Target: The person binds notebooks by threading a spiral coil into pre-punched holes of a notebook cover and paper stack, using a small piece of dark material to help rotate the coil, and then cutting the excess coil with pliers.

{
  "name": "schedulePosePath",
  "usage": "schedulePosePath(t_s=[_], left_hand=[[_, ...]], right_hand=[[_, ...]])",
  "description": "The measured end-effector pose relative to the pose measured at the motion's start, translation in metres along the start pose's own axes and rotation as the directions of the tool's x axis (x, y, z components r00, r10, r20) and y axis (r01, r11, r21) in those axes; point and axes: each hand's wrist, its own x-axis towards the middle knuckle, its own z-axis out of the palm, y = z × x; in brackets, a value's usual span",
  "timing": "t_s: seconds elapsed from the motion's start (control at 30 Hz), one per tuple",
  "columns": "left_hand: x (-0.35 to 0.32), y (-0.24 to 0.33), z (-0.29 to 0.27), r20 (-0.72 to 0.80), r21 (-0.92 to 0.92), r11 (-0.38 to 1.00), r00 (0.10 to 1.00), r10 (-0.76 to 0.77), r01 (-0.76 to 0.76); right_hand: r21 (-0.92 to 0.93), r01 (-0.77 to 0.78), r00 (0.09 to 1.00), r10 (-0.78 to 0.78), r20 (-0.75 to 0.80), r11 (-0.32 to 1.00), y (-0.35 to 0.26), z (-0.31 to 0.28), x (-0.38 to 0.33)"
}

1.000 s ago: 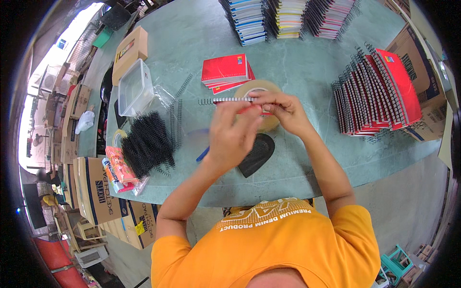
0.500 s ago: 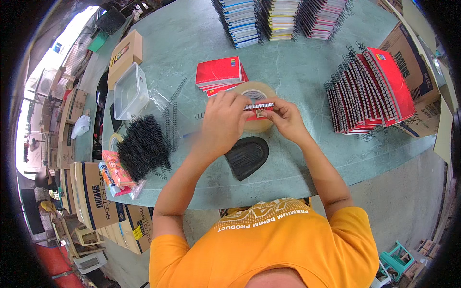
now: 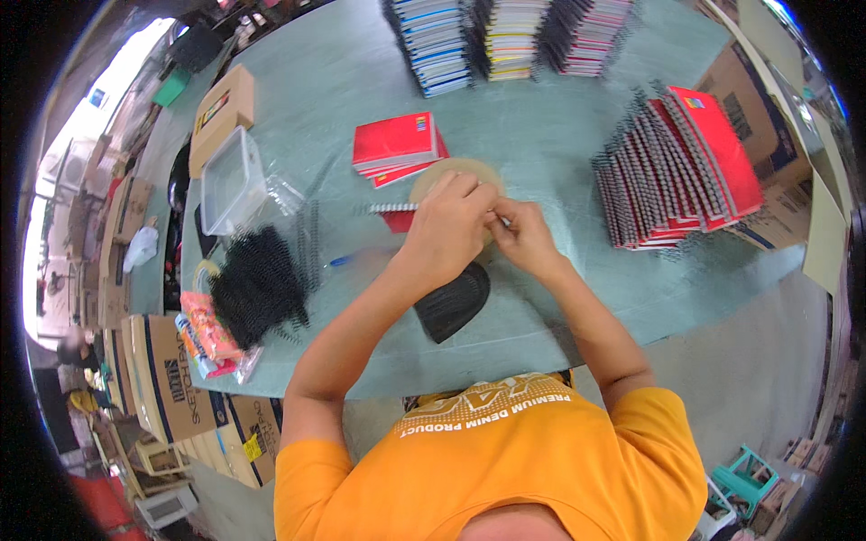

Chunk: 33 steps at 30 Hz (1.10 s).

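A small red notebook [image 3: 398,220] with a spiral along its top edge lies under my left hand [image 3: 448,225], whose fingers are closed around it. Only the left part of the notebook sticks out; the rest is hidden. My right hand [image 3: 527,236] pinches at the notebook's right end, fingertips touching those of the left, and what sits between them is too small to make out. Beneath both hands is a wide roll of tape [image 3: 426,185]. A black, ridged, rounded pad [image 3: 454,303] lies just nearer to me.
Red notebooks [image 3: 394,142] are stacked behind the tape. Black spiral coils [image 3: 260,287] heap at left, near a clear plastic box [image 3: 233,185] and a blue pen [image 3: 339,261]. Bound red notebooks [image 3: 672,171] stand at right before a carton [image 3: 762,108]. Tall notebook stacks [image 3: 433,45] stand far back.
The notebook has shifted left, so its left end now shows beyond my left hand. My left hand has moved over its right part, and my right fingertips have drawn together at its right end.
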Motion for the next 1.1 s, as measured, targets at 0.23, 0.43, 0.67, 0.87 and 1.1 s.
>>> schedulePosePath(t_s=[0.23, 0.43, 0.67, 0.87, 1.1], left_hand=[[-0.011, -0.005, -0.010, -0.027, 0.121, 0.993, 1.000, -0.006, 0.009], [-0.032, -0.023, -0.054, 0.354, 0.370, 0.920, 0.896, -0.268, 0.130], [-0.023, 0.009, -0.070, -0.397, 0.109, 0.987, 0.916, -0.064, 0.116], [-0.038, -0.006, -0.051, -0.266, 0.088, 0.995, 0.964, -0.013, 0.037], [-0.038, 0.001, -0.028, -0.087, -0.005, 1.000, 0.996, 0.010, -0.010]], right_hand=[[-0.033, -0.081, 0.987, 0.085, 0.133, 0.996, -0.017, -0.009, 0.006], [-0.075, 0.026, 0.986, -0.013, 0.163, 0.997, -0.015, -0.014, -0.006], [-0.508, 0.421, 0.893, -0.440, 0.089, 0.751, -0.133, -0.110, 0.011], [-0.914, 0.027, 0.878, -0.446, -0.172, 0.406, -0.162, -0.213, -0.014], [-0.888, -0.088, 0.967, -0.175, -0.185, 0.451, -0.116, -0.209, -0.036]])
